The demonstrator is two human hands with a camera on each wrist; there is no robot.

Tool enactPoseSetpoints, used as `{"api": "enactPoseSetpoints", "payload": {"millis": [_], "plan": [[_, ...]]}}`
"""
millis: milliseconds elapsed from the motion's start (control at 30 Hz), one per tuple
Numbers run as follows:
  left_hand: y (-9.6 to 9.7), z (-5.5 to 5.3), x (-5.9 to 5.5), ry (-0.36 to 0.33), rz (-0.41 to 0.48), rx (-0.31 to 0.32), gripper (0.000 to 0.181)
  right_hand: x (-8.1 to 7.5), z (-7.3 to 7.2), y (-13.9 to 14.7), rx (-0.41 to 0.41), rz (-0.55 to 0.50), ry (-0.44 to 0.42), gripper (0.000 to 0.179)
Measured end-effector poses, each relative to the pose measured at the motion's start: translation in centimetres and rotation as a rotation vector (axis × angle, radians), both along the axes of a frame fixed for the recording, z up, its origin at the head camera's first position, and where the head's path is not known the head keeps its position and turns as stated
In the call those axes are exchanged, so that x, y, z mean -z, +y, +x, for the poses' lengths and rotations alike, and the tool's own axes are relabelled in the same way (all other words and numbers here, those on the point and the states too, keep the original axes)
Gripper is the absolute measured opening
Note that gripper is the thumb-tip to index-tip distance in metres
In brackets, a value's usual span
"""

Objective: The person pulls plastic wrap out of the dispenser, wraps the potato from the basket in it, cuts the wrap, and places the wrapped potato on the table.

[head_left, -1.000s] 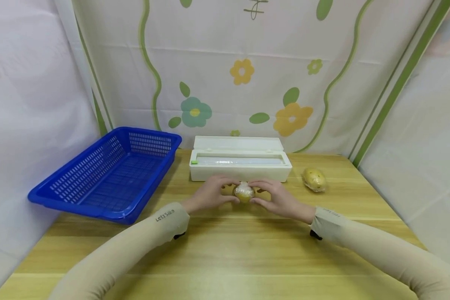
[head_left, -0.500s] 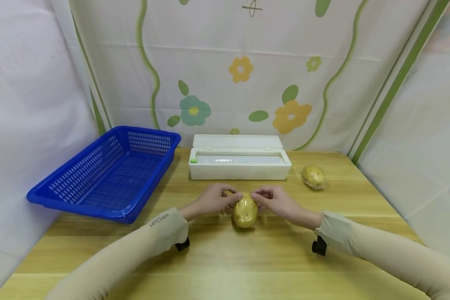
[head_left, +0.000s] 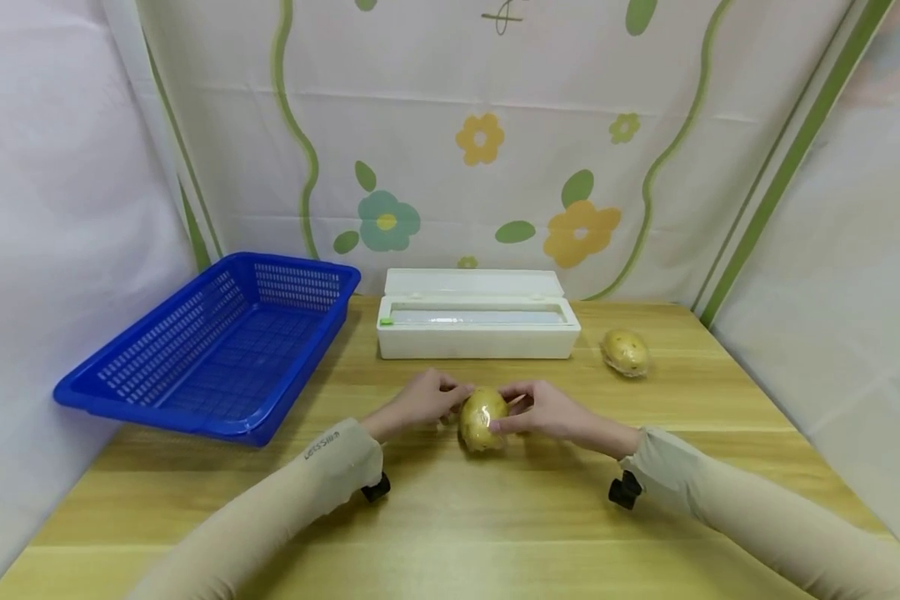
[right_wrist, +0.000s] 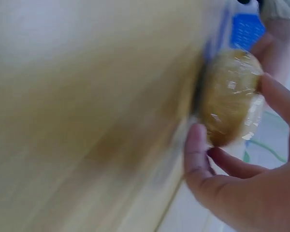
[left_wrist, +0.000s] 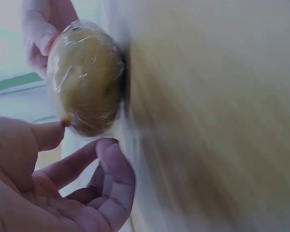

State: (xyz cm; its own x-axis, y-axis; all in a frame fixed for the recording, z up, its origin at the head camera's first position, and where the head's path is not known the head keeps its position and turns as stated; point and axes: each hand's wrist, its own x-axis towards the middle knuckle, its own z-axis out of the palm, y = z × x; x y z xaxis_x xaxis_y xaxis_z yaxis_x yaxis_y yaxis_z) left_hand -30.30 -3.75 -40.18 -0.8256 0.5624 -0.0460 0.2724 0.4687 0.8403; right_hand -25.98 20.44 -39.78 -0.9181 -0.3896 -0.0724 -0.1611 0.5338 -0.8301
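A potato [head_left: 482, 419] wrapped in clear plastic film sits low over the wooden table, between both hands. On its left side is the left hand [head_left: 422, 400], thumb tip touching the film; in the left wrist view its curled fingers [left_wrist: 117, 162] lie close under the potato's end. The right hand [head_left: 551, 412] grips the other side, thumb at the front and fingers behind. Seen from the right wrist, film wrinkles and shines on the potato [right_wrist: 232, 94]. Whether the potato rests on the table cannot be told.
Behind the hands stands a white cling-film box [head_left: 480, 342], lid raised, with a green slider at its left. Another wrapped potato [head_left: 625, 352] lies right of it. A blue plastic basket [head_left: 300, 367] takes up the table's left side. Printed cloth walls surround the table [head_left: 450, 533].
From beside the box, the potato has come nearer the person and turned, its bunched film no longer facing up. Lately it shifted slightly left, and the right thumb slid down its front.
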Motion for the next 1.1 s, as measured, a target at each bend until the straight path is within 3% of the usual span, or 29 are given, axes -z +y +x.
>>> {"api": "enactPoseSetpoints", "payload": {"millis": [100, 267, 433, 600, 833, 1100], "plan": [[0.0, 0.3, -0.2, 0.057, -0.020, 0.002, 0.034, -0.4, 0.3, 0.3, -0.019, 0.004, 0.013, 0.075], [-0.7, 0.6, -0.4, 0.157, -0.026, 0.007, 0.031, -0.9, 0.7, 1.0, -0.098, 0.044, 0.172, 0.093], [-1.9, 0.7, -1.3, 0.165, -0.017, -0.037, 0.032, -1.4, 0.5, 1.2, -0.135, 0.080, 0.274, 0.093], [-2.7, 0.8, -2.3, 0.164, 0.010, -0.080, 0.032, -1.7, 0.5, 0.8, -0.121, 0.088, 0.289, 0.092], [-3.3, 0.5, -2.5, 0.182, -0.032, -0.087, 0.031, -0.9, 0.2, 0.4, -0.077, 0.125, 0.272, 0.098], [-3.9, -0.1, -2.0, 0.169, -0.040, 0.005, 0.040, -0.3, -0.5, 0.0, -0.073, 0.159, 0.265, 0.101]]}}
